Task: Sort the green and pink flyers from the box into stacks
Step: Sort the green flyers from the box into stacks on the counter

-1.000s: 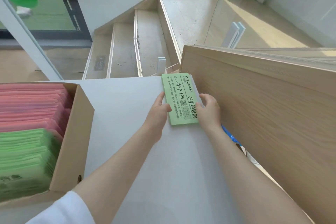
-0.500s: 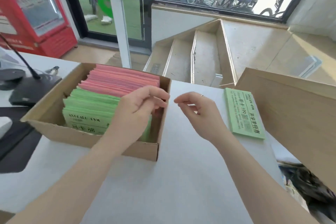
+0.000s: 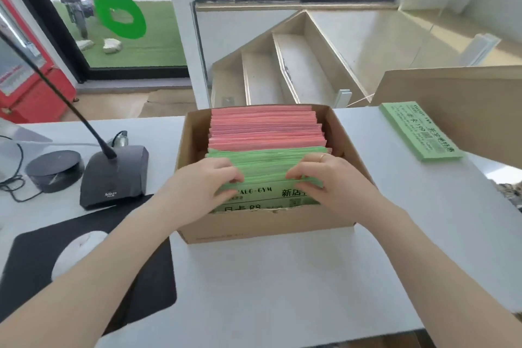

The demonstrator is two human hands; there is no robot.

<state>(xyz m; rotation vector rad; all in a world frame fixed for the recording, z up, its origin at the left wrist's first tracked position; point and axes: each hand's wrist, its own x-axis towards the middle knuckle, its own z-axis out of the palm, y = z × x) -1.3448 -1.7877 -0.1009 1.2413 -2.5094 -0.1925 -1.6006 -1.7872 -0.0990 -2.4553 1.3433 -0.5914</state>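
Note:
A brown cardboard box (image 3: 265, 224) stands on the white table, directly in front of me. Upright green flyers (image 3: 265, 162) fill its near half and pink flyers (image 3: 265, 128) its far half. My left hand (image 3: 203, 181) has its curled fingers dug into the left side of the green flyers. On their right side, my right hand (image 3: 324, 175) grips them the same way, a ring on one finger. A flat stack of green flyers (image 3: 418, 131) lies on the table at the far right.
A desk microphone (image 3: 113, 172) on a dark base and a round black device (image 3: 55, 169) stand left of the box. A black mouse pad (image 3: 135, 280) carries a white mouse (image 3: 77, 251). A wooden board (image 3: 466, 99) rises behind the flat stack.
Both hands left the flat green stack at the right, crossed to the box and went into the green flyers. My view swung left until the box was centred.

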